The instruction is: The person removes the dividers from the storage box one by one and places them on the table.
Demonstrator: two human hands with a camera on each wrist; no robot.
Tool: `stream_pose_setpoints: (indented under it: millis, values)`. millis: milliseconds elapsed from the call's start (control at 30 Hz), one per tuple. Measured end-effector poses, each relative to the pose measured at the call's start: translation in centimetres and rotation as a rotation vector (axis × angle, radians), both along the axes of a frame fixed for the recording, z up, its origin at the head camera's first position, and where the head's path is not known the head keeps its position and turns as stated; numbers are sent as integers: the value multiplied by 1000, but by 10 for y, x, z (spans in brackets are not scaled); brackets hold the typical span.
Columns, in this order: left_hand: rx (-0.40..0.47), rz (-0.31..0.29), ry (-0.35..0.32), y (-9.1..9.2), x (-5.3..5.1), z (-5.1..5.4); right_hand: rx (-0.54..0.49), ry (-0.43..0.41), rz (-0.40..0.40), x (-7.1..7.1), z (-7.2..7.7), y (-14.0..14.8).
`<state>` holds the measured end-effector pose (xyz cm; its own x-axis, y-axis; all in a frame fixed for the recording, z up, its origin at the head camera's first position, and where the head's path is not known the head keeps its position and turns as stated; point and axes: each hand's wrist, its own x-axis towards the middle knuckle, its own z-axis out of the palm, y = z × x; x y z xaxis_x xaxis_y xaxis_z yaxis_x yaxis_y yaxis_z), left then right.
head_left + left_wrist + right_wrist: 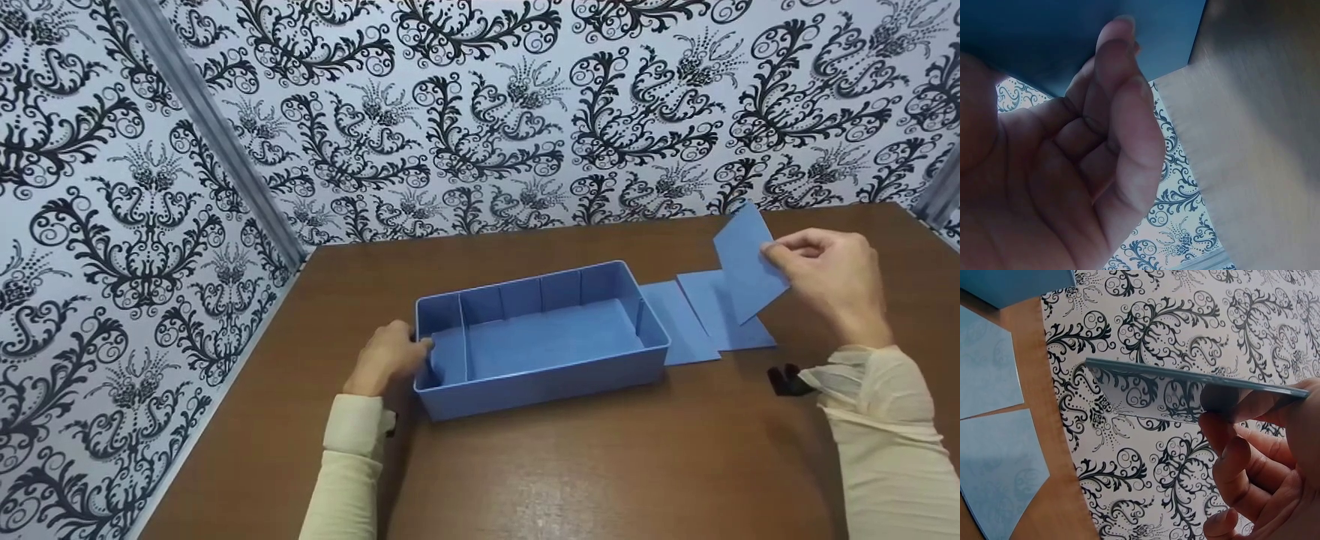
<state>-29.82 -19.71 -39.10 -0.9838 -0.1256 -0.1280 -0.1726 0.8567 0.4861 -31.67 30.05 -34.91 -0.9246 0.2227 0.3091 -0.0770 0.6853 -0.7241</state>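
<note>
A long blue plastic box stands on the table, with one thin divider upright across it near its left end. My left hand grips the left end wall, its thumb over the rim. In the left wrist view, curled fingers lie against the blue box. Raised above the table on the right, a flat blue divider panel is pinched between thumb and fingers of my right hand. The right wrist view shows this panel nearly edge-on, with a glossy underside.
Two more flat blue panels, one panel beside the box and another panel overlapping or touching it, lie to the box's right. A patterned wall borders the brown table behind and at left. A small black object shows by the right cuff.
</note>
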Motion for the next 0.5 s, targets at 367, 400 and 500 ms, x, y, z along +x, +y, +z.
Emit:
stream_pose_setpoints:
  millis: [367, 400, 500]
  values:
    - [-33, -24, 29, -1, -1, 0, -3, -35, -61, -2, -6, 10]
    - [-38, -25, 31, -2, -1, 0, -4, -42, -63, -3, -6, 11]
    - [-33, -26, 32, -2, -1, 0, 1, -42, -69, -3, -7, 13]
